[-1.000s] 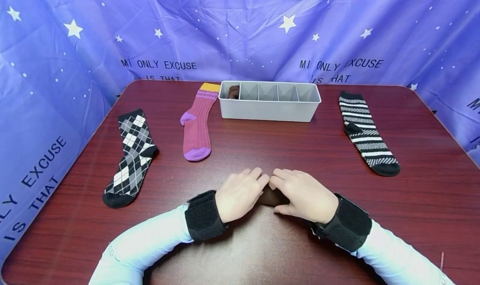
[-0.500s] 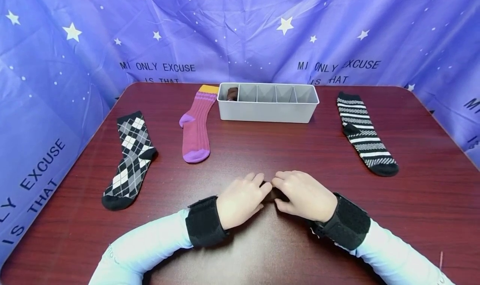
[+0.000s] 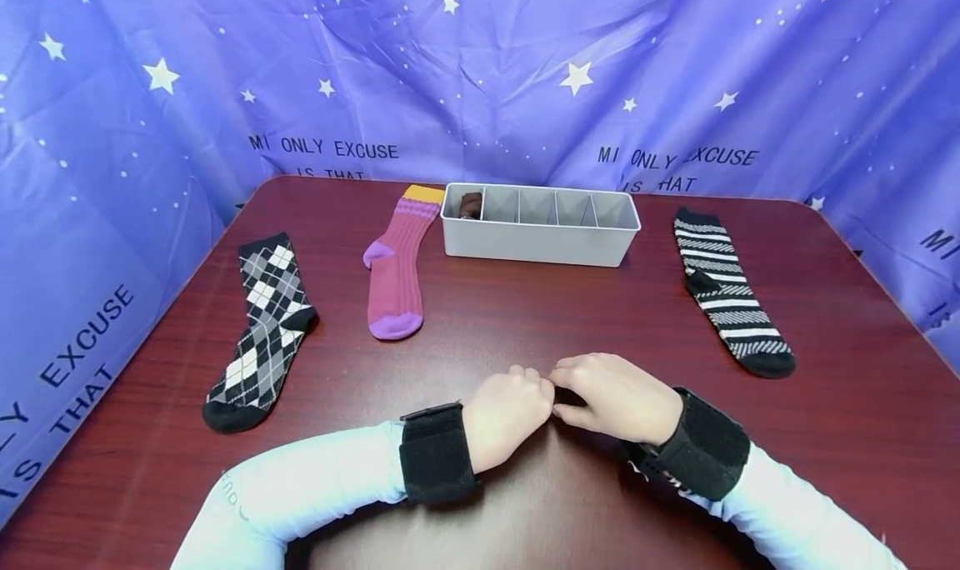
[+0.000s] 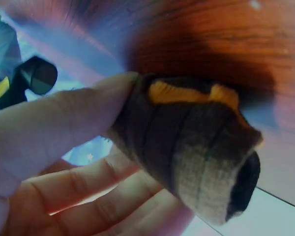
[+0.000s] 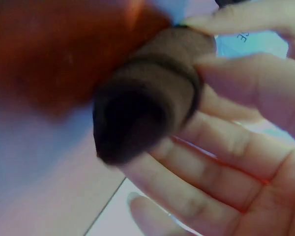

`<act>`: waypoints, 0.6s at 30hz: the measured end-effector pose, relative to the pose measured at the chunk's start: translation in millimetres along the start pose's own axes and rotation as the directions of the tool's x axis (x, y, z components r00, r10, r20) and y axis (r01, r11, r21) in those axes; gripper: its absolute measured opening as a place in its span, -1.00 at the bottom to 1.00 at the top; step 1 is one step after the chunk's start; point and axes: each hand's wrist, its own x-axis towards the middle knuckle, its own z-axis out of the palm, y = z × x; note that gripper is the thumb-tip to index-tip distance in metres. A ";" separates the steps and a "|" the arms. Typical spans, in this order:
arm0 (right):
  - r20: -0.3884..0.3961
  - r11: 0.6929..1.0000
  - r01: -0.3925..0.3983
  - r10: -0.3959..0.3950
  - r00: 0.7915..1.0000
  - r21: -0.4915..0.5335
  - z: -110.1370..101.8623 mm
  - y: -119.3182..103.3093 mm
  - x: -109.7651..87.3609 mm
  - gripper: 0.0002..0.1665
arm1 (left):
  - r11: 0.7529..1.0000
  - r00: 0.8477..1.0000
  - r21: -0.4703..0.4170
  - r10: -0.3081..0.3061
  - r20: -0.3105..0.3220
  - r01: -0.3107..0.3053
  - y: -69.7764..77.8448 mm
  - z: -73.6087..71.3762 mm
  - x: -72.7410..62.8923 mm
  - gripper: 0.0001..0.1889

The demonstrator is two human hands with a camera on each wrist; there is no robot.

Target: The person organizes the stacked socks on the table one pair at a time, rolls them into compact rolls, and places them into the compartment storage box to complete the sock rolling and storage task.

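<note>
In the left wrist view a brown sock (image 4: 187, 142), rolled into a thick bundle, shows ribbed folds and an orange strip along one edge. My left hand (image 3: 507, 416) pinches one end of it between thumb and fingers. The other end sits between the thumb and fingers of my right hand (image 3: 618, 397); the right wrist view shows that sock (image 5: 152, 93) with a dark hollow at its near end. From the head camera the two hands meet at the front middle of the table, and their backs hide most of the bundle.
A grey divided box (image 3: 540, 243) stands at the back, a brown bundle (image 3: 471, 205) in its leftmost compartment. Left of it lies a pink and purple sock (image 3: 396, 278); further left, an argyle sock (image 3: 262, 328). A striped sock (image 3: 731, 295) lies right. A starry curtain (image 3: 480, 78) hangs behind the table.
My left hand has shifted right against the right hand, its fingers more curled. The brown sock, earlier visible between them, is now mostly covered. The head view has tilted up slightly.
</note>
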 end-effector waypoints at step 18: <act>-0.284 0.612 -0.784 0.774 0.567 0.102 -60.2 163.4 57.9 -0.33 | 0.993 0.999 0.118 -0.027 0.031 0.023 9.9 1.0 10.5 -0.92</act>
